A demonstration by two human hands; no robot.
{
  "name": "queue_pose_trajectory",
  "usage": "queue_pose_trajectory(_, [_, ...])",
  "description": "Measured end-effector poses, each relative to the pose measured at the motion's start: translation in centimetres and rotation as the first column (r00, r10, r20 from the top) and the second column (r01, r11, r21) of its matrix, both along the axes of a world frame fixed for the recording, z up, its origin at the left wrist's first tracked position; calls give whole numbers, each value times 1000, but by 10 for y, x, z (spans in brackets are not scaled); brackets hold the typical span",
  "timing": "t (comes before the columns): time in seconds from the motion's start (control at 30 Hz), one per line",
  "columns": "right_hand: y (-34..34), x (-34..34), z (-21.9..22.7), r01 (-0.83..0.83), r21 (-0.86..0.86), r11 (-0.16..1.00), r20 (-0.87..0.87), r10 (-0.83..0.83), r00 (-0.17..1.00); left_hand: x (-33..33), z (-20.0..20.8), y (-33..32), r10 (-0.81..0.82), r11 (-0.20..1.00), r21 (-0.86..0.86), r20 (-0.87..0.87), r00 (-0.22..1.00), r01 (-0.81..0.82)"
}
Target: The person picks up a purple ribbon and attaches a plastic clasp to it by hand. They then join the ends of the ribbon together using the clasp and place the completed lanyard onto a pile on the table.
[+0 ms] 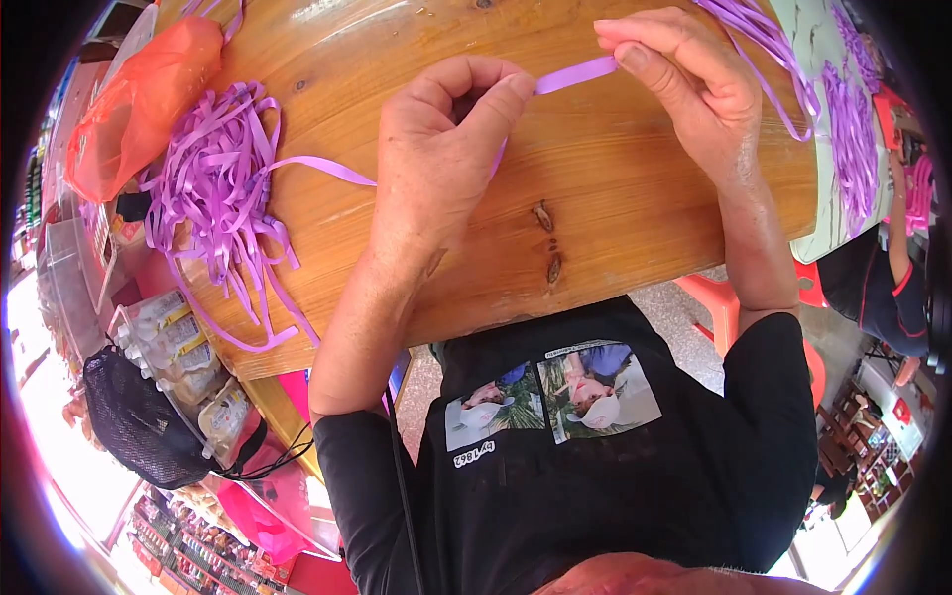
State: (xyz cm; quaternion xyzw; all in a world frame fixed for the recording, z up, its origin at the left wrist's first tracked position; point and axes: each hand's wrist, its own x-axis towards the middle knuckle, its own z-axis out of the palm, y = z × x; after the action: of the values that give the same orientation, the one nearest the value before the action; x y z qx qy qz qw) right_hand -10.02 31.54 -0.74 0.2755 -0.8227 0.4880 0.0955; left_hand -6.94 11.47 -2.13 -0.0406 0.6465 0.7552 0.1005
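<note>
A purple ribbon point(577, 75) is stretched between my two hands above the wooden table. My left hand point(441, 139) is closed, thumb against the fingers, pinching one part of it. The pinched thumb and fingers of my right hand point(694, 89) hold the ribbon's other end. From behind my left wrist the ribbon runs left toward a tangled heap of purple ribbons point(220, 174) at the table's left side. Some strands of that heap hang over the near edge.
The wooden table point(615, 218) has dark knots. A crumpled orange plastic bag point(149, 104) lies at its far left. More purple ribbons point(851, 149) lie on a pale table point(813, 230) at right. Clear packets point(183, 347) and a black mesh bag point(139, 421) are lower left; another person stands far right.
</note>
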Motion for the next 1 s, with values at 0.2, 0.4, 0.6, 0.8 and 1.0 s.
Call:
queue_pose_trajectory(0.2, [-14, -2, -3, -50, 218, 975, -360, 128, 924, 1, 1, -4, -14, 1000, 15, 7, 1000, 14])
queue_pose_trajectory(0.4, [-9, 3, -15, -49, 208, 977, -257, 103, 961, 3, 2, -6, -36, 994, -103, -82, 996, 28])
queue_pose_trajectory(0.6, [-8, 0, -17, -89, 272, 958, -257, 161, 953, 0, -4, -8, -38, 988, -155, -205, 978, 6])
queue_pose_trajectory(0.8, [-11, 4, -18, -241, -278, 930, 464, 350, 814, -9, -11, -7, -54, 985, 165, 27, 998, 49])
queue_pose_trajectory(1.0, [-18, 7, -33, -12, -657, 754, 540, 481, 691, -5, -18, 3, 1, 912, 408, 67, 998, -28])
